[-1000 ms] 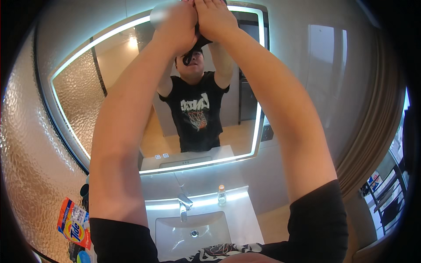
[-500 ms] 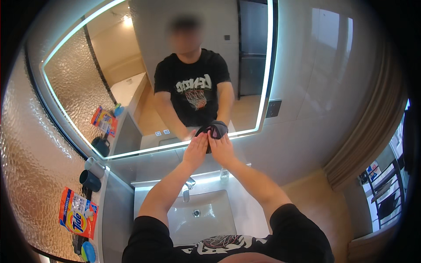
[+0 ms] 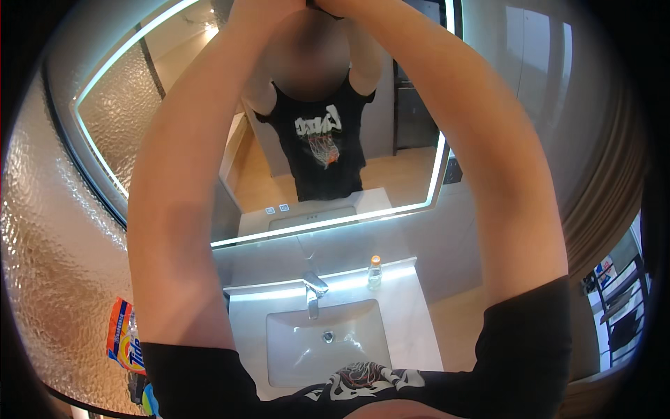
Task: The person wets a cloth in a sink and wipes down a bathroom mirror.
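Observation:
Both my arms are raised high, reaching up past the mirror (image 3: 391, 174). My left hand (image 3: 286, 6) and my right hand (image 3: 350, 6) lie close together at the upper edge, mostly cut off. Their fingers do not show. Between them a small dark patch (image 3: 326, 8) is visible, perhaps part of the dark cloth item; how it is held is hidden. In the mirror, the reflected arms are lifted up beside the head.
Below me a sink (image 3: 279, 349) with a chrome faucet (image 3: 313, 293) is set in a white counter (image 3: 412, 328). A small clear bottle with an orange cap (image 3: 375, 274) stands behind it. An orange detergent bag (image 3: 120, 335) is at the left, partly behind my arm.
Both hands have risen from in front of the mirror's lower edge to the top of the view. The dark cloth item they held is now almost wholly out of sight.

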